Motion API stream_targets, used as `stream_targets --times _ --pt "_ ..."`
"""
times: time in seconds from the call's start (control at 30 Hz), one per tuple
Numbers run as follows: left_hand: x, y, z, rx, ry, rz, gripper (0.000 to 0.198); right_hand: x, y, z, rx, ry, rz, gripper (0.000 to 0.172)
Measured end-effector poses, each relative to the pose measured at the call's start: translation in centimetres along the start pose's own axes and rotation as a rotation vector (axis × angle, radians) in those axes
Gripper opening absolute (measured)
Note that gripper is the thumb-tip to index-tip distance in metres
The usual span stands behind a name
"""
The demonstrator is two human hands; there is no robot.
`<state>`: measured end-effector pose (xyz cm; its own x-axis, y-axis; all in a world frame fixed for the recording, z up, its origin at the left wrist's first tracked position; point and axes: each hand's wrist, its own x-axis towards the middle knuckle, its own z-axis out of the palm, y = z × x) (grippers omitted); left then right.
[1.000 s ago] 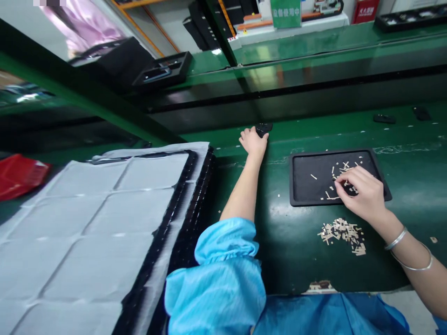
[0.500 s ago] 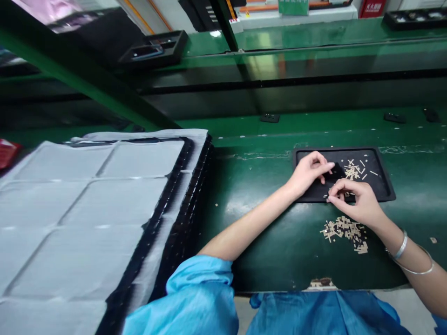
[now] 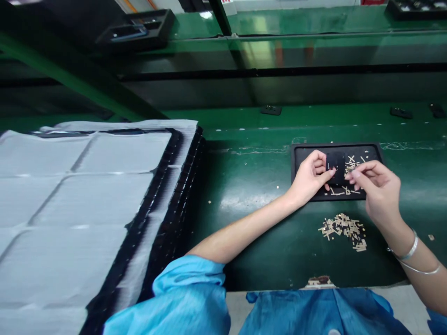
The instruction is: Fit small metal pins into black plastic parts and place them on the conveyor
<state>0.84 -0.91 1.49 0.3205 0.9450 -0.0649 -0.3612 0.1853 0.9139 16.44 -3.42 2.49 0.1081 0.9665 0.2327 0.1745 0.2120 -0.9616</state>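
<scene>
My left hand [image 3: 314,173] grips a thin black rectangular plate [image 3: 335,164] by its left edge, thumb on top, above a shallow black tray [image 3: 296,153]. Small pale marks show on the plate near my thumb. Just right of the plate, my right hand [image 3: 375,184] is closed in a pinch; whatever sits between its fingertips is too small to make out. Thin pale strips [image 3: 350,163] lie scattered in the tray, partly covered by the plate and my fingers. Nearer my body, a heap of small pale and dark bits [image 3: 344,228] lies on the green table.
Stacked black trays lined with white sheets [image 3: 101,195] fill the left side. Small black pieces [image 3: 271,110] rest along the back of the green table [image 3: 251,223]. A green post [image 3: 87,88] slants across the upper left, and a dark box [image 3: 139,32] stands on the shelf.
My right hand has moved right and slightly up, from below the plate to its right side. In my left hand the plate has turned to show its flat face. The view has shifted slightly.
</scene>
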Motion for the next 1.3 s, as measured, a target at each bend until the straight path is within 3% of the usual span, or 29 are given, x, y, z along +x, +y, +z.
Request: stream_targets --times 0.13,0.63,1.3 --pt "-0.9 -0.1 0.6 -0.047 -0.027 -0.036 0.039 0.2 0.3 0.0 -0.106 0.149 -0.025 0.007" --pt "-1.8 -0.1 0.8 0.205 -0.007 0.100 0.027 0.0 -1.3 0.3 -0.234 0.073 -0.046 0.012" --pt "-2.0 0.1 1.0 0.144 -0.023 0.085 0.035 0.3 -0.5 -0.1 -0.181 0.052 -0.023 0.007"
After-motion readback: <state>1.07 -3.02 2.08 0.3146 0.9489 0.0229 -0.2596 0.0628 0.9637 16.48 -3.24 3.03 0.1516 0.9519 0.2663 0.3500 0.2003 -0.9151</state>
